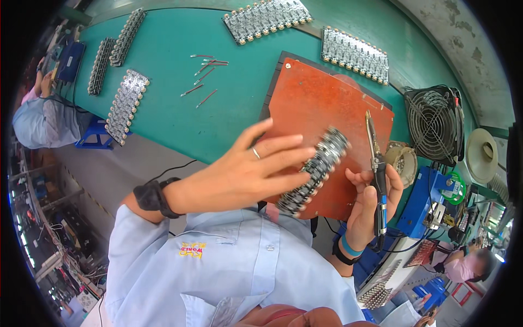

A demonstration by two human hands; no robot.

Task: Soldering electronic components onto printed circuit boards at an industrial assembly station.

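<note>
A narrow panel of small circuit boards (315, 173), lined with round brass-coloured parts, is tilted over the orange-red work board (318, 98) and slightly blurred. My left hand (256, 163) reaches across from the left, with two fingertips on the panel's edge and the other fingers spread away. Its thumb is hidden, apparently behind the panel. On the right, my right hand (376, 199) holds a soldering iron (377, 174) with a blue and black handle, its tip pointing away from me. Several short red and black wires (204, 71) lie loose on the green tabletop (180, 120).
More circuit board panels stand at the back (267, 20), back right (355, 54) and left (126, 106). A black fan (434, 124), a round tan holder (402, 161) and a blue soldering station (418, 201) are on the right. A co-worker (46, 120) sits at far left.
</note>
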